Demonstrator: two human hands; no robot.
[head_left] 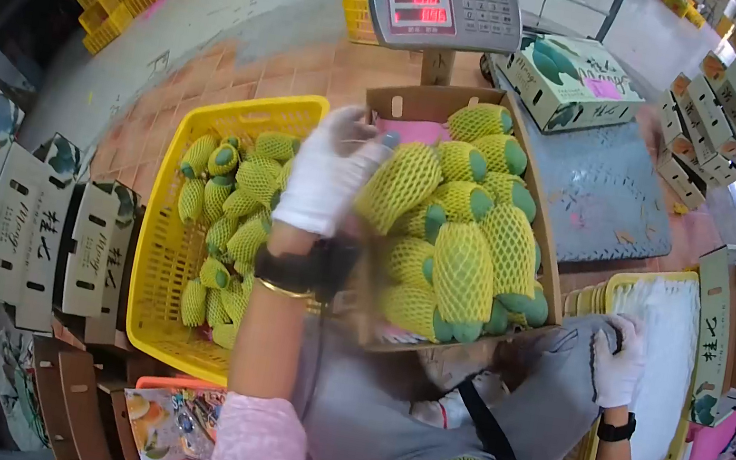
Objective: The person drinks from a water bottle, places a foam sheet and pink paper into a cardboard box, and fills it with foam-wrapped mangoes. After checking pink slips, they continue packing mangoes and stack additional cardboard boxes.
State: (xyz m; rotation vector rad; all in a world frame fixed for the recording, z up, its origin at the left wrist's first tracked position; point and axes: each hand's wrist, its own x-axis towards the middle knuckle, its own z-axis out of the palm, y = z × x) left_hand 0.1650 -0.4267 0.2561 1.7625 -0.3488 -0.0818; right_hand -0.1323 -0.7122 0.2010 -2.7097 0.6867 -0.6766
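Observation:
My left hand (327, 173), in a white glove, is over the left edge of the cardboard box (550, 249). Its fingers are bent and closed at a mango in a yellow foam net (402, 183), partly smeared by motion. Several netted mangoes (462, 279) with green ends fill most of the box, and pink paper (414, 131) shows at its far left corner. Left of the box stands a yellow crate (153, 263) holding more netted mangoes (259, 179). Also gloved, my right hand (617, 361) lies over my knee with its fingers apart, holding nothing.
A scale display (447, 7) with red digits rises behind the box, beside its grey platform (605, 191). A closed mango carton (575, 80) lies on that platform. Cartons (22, 223) stand at left. A yellow basket with white foam sheets (657, 353) is at right.

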